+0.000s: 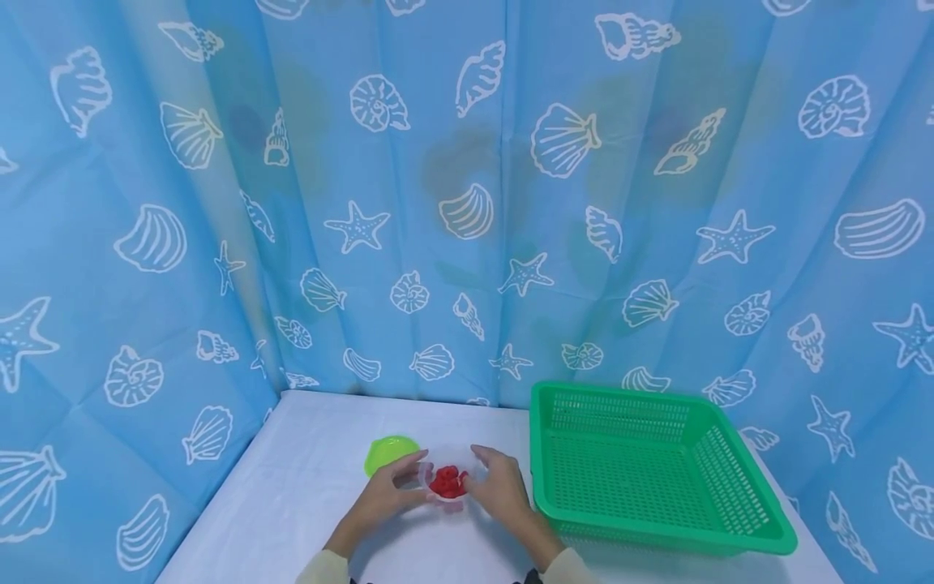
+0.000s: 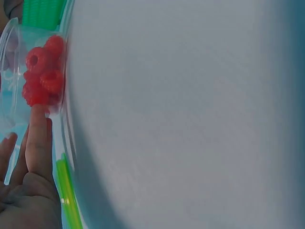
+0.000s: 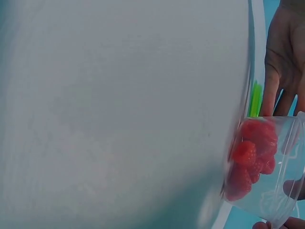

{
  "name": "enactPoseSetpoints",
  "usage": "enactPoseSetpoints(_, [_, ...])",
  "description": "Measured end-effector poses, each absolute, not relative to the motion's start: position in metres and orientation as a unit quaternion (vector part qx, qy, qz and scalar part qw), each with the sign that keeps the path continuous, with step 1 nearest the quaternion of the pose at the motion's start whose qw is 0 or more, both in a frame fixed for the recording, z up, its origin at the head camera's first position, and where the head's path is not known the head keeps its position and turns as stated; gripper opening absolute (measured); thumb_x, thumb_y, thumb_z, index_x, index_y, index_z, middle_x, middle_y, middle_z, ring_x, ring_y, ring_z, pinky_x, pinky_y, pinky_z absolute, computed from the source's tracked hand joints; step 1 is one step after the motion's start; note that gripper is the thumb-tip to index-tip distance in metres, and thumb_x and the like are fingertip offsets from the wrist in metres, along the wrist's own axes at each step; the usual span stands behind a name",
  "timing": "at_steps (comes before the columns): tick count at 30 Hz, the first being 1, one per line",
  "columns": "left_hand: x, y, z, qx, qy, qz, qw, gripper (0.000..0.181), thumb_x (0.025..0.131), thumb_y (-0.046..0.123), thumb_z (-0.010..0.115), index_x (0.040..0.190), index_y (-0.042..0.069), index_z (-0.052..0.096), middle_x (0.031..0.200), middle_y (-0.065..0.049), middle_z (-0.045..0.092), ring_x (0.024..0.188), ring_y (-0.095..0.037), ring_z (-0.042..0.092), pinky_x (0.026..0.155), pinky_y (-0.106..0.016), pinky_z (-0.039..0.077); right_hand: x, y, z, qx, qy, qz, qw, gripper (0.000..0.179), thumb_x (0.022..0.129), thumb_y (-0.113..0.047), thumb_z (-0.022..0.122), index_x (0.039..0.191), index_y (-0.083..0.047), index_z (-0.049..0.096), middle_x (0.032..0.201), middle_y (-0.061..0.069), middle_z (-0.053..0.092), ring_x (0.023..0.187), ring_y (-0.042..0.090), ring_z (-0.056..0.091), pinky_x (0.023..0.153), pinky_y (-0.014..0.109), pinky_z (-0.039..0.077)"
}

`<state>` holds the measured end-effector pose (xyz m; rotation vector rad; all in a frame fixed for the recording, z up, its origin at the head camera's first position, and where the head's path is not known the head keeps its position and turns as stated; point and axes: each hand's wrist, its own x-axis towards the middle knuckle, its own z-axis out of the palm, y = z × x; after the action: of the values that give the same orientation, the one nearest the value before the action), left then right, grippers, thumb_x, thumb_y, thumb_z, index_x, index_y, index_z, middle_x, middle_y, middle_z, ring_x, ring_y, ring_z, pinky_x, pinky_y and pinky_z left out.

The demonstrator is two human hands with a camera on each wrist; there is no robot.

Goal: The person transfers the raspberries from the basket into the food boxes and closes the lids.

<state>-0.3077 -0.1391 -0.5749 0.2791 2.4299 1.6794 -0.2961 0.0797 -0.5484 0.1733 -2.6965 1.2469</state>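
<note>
A clear plastic tub (image 2: 19, 100) stands on the white table between my two hands. Red raspberries (image 1: 448, 482) lie heaped in its bottom; they show through the wall in both wrist views. My left hand (image 1: 392, 492) curves around the tub's left side, its fingertips against the wall in the left wrist view. On the other side my right hand (image 1: 503, 489) holds the tub near its rim, with the thumb close to the raspberries and the index finger stretched forward. The right fingers are partly hidden in the right wrist view.
A small lime-green dish (image 1: 392, 451) lies just behind my left hand. To the right sits a large green slotted basket (image 1: 620, 513) on the white table (image 1: 306, 454). A blue curtain (image 1: 438, 316) with white shell prints hangs behind and at the sides.
</note>
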Motion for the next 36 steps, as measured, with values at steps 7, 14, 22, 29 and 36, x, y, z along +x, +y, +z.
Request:
enactPoseSetpoints(7, [-0.304,-0.151,-0.576,0.093,0.818,0.560,0.087,0.074,0.078,0.032,0.083,0.143,0.019,0.051,0.129,-0.007,0.061,0.120,-0.029,0.057,0.095,-0.043,0.051,-0.291,0.072,-0.545,0.057,-0.907,0.412,0.067,0.053,0.081,-0.018,0.080,0.131,-0.010,0.062,0.129,0.007,0.063,0.121,0.029,0.058,0.092,0.044,0.053])
enactPoseSetpoints(14, [-0.301,-0.158,-0.569,0.094,0.824,0.550,0.096,0.072,0.078,0.029,0.082,0.142,0.017,0.051,0.128,-0.009,0.061,0.119,-0.031,0.057,0.095,-0.046,0.051,-0.290,0.067,-0.540,0.057,-0.909,0.411,0.049,0.051,0.082,-0.019,0.079,0.130,-0.009,0.063,0.127,0.007,0.064,0.122,0.029,0.057,0.093,0.046,0.052])
enactPoseSetpoints(22, [-0.301,-0.159,-0.558,0.100,0.827,0.539,0.124,0.079,0.077,0.029,0.083,0.146,0.018,0.046,0.136,-0.012,0.056,0.125,-0.036,0.052,0.099,-0.053,0.046,-0.289,0.067,-0.540,0.068,-0.911,0.403,0.059,0.052,0.081,-0.017,0.080,0.129,-0.007,0.063,0.125,0.009,0.065,0.117,0.029,0.060,0.089,0.044,0.054])
enactPoseSetpoints(29, [-0.311,-0.165,-0.544,0.071,0.857,0.506,0.066,0.067,0.087,0.039,0.073,0.143,0.011,0.048,0.128,-0.012,0.061,0.119,-0.033,0.058,0.091,-0.046,0.053,-0.289,0.070,-0.539,0.078,-0.896,0.434,0.057,0.047,0.085,-0.018,0.076,0.129,-0.006,0.062,0.124,0.011,0.064,0.111,0.029,0.063,0.084,0.041,0.057])
enactPoseSetpoints(36, [-0.323,-0.185,-0.538,-0.009,0.910,0.411,-0.046,0.041,0.100,0.025,0.054,0.129,-0.004,0.057,0.115,-0.021,0.064,0.106,-0.036,0.062,0.082,-0.044,0.056,-0.289,0.074,-0.541,0.078,-0.888,0.447,0.070,0.040,0.090,-0.024,0.070,0.127,-0.008,0.063,0.125,0.009,0.064,0.111,0.026,0.064,0.085,0.037,0.056])
